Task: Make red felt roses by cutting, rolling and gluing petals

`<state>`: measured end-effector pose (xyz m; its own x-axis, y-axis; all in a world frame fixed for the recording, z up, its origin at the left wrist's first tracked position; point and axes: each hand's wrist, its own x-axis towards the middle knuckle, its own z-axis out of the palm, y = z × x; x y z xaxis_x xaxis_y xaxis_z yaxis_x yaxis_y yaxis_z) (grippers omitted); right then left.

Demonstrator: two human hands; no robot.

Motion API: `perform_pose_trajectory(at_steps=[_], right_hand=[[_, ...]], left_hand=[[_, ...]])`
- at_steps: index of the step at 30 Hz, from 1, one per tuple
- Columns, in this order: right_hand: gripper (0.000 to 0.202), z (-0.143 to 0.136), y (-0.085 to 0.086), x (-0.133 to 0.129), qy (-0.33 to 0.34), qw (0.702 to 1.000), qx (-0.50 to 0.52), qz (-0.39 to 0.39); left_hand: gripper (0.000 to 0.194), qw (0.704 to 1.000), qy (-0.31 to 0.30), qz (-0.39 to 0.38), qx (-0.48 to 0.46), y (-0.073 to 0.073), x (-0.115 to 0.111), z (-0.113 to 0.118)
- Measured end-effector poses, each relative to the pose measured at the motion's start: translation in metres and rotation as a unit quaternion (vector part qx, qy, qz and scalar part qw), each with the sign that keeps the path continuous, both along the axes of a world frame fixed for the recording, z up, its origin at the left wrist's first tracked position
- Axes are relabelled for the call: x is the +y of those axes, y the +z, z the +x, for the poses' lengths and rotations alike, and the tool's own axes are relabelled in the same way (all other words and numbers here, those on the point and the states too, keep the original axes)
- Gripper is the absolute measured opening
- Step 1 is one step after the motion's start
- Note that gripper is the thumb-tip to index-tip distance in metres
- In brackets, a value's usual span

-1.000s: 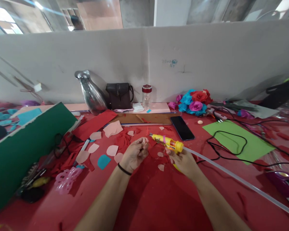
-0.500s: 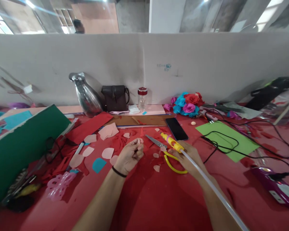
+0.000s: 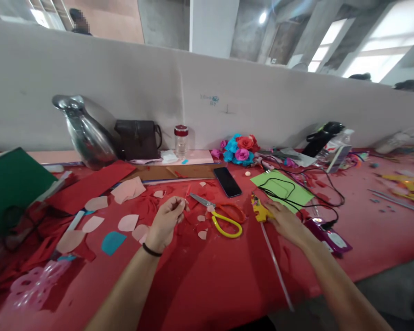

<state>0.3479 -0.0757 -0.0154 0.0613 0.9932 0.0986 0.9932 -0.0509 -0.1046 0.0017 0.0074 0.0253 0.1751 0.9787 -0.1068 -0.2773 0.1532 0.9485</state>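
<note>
My left hand (image 3: 165, 223), with a dark band at its wrist, is closed in a pinch above the red table. A small pink piece, mostly hidden by the fingers, is between the fingertips. My right hand (image 3: 285, 224) is at the handle of a yellow glue gun (image 3: 260, 211), its fingers partly hidden. From the gun's rear, a long translucent glue stick (image 3: 276, 264) runs towards the table's front edge. Between the hands lie scissors (image 3: 227, 225) with yellow and red handles, partly opened. Pale pink paper petals (image 3: 128, 222) and a blue petal (image 3: 113, 242) lie left of my left hand.
A phone (image 3: 227, 181), green sheet (image 3: 279, 186), black cable and purple power strip (image 3: 331, 236) lie on the right. Behind are paper flowers (image 3: 239, 149), a glass jar (image 3: 181, 142), dark bag (image 3: 138, 140) and metal flask (image 3: 88, 135). A green board (image 3: 17, 193) stands left.
The view has turned right. My right hand has moved the glue gun right, away from the scissors, and its nozzle now points away from me. My left hand stays pinched.
</note>
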Motion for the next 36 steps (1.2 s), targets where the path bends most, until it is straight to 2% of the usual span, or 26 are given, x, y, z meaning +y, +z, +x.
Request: perform_pose_trajectory(at_steps=[3, 4, 6, 7, 8, 9, 10, 12, 13, 16, 19, 20, 22, 25, 29, 33, 36], right_hand=[[0.047, -0.024, 0.020, -0.004, -0.044, 0.998, -0.035, -0.002], [0.045, -0.038, 0.027, -0.005, -0.051, 0.998, -0.026, 0.022], [0.045, -0.078, 0.036, -0.002, -0.024, 0.999, -0.001, 0.047], [0.043, -0.101, 0.038, 0.003, -0.002, 0.998, 0.032, 0.060], [0.035, -0.126, 0.039, 0.010, 0.012, 0.984, 0.154, 0.086], [0.027, -0.150, 0.037, 0.020, 0.024, 0.951, 0.296, 0.091], [0.021, -0.173, 0.035, 0.031, 0.020, 0.897, 0.434, 0.081], [0.019, -0.211, 0.029, 0.055, -0.030, 0.748, 0.661, 0.051], [0.021, -0.225, 0.026, 0.065, -0.041, 0.682, 0.730, 0.032], [0.026, -0.244, 0.022, 0.081, -0.041, 0.593, 0.804, 0.019], [0.025, -0.240, 0.022, 0.079, -0.053, 0.504, 0.862, 0.024], [0.026, -0.237, 0.023, 0.077, -0.058, 0.482, 0.874, 0.024], [0.026, -0.231, 0.026, 0.074, -0.059, 0.471, 0.880, 0.020], [0.026, -0.229, 0.029, 0.072, -0.051, 0.472, 0.880, 0.013], [0.024, -0.231, 0.032, 0.071, -0.059, 0.461, 0.885, 0.030], [0.027, -0.225, 0.028, 0.072, -0.042, 0.461, 0.886, 0.022], [0.028, -0.215, 0.019, 0.073, -0.096, 0.436, 0.893, 0.053]], left_hand=[[0.019, 1.000, -0.004, 0.003, -0.017, 0.000, -0.001, -0.001], [0.019, 0.999, -0.012, -0.004, -0.030, 0.000, -0.001, -0.001], [0.017, 0.997, -0.036, -0.028, -0.070, 0.000, 0.000, -0.003], [0.016, 0.993, -0.051, -0.044, -0.096, 0.000, 0.000, -0.004], [0.014, 0.988, -0.068, -0.063, -0.126, 0.000, 0.000, -0.005], [0.013, 0.981, -0.085, -0.081, -0.155, 0.000, 0.001, -0.007], [0.013, 0.973, -0.102, -0.098, -0.183, 0.001, 0.001, -0.008], [0.015, 0.958, -0.130, -0.118, -0.228, 0.002, 0.002, -0.012], [0.016, 0.951, -0.142, -0.124, -0.244, 0.002, 0.002, -0.013], [0.014, 0.939, -0.172, -0.136, -0.263, -0.001, 0.000, -0.012], [0.009, 0.941, -0.186, -0.135, -0.247, -0.005, -0.004, -0.005], [0.009, 0.945, -0.183, -0.130, -0.237, -0.006, -0.006, -0.002], [0.012, 0.955, -0.171, -0.118, -0.213, -0.006, -0.009, 0.003], [0.017, 0.964, -0.150, -0.103, -0.192, -0.004, -0.012, 0.007], [0.018, 0.965, -0.145, -0.103, -0.195, -0.002, -0.012, 0.005], [0.011, 0.950, -0.161, -0.123, -0.237, -0.004, -0.010, 0.002], [0.013, 0.926, -0.150, -0.149, -0.312, -0.004, -0.009, -0.001]])
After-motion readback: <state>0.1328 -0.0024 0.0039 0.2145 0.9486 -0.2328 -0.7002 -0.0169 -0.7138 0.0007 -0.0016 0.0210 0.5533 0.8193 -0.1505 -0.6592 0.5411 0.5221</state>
